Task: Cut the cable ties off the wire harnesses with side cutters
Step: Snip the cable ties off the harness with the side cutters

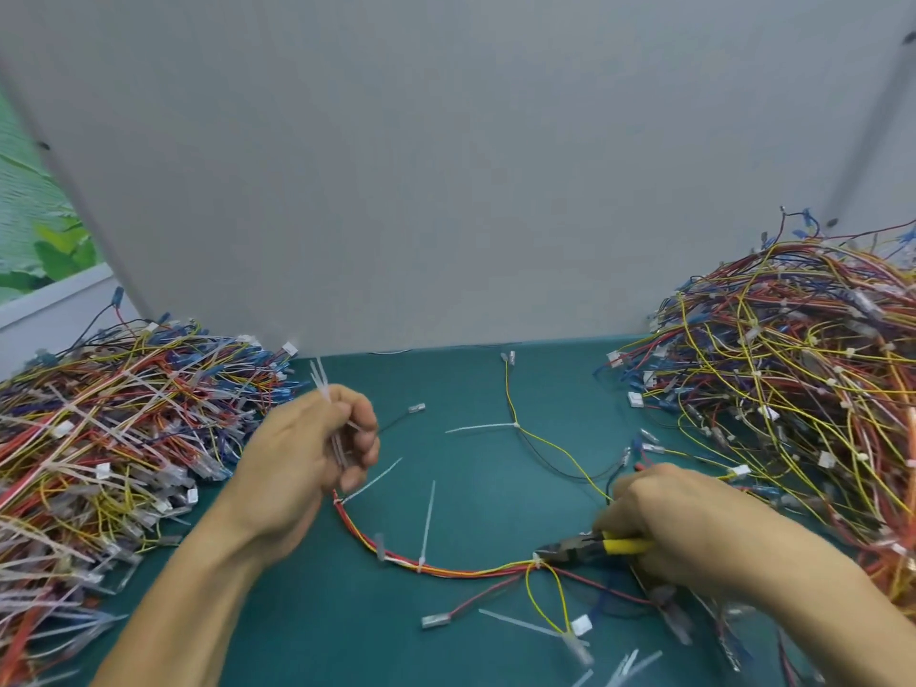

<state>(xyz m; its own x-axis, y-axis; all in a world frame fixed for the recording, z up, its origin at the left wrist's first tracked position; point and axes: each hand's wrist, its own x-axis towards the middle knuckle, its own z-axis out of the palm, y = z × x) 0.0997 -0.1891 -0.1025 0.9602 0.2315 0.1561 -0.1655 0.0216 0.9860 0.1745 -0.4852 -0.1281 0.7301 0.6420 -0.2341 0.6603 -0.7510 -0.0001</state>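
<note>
The teal bench (446,389) carries a large pile of harnesses (793,389) on the right and a flatter pile (99,438) on the left. Between them one wire harness (461,572) lies in a shallow curve, running left to right. The left hand (307,448) curls its fingers round a bunch of loose cable ties (322,384) standing upward. The right hand (659,518) grips the side cutters (580,550), which lie almost level, nose pointing left at a white tie (537,557) on the harness.
</note>
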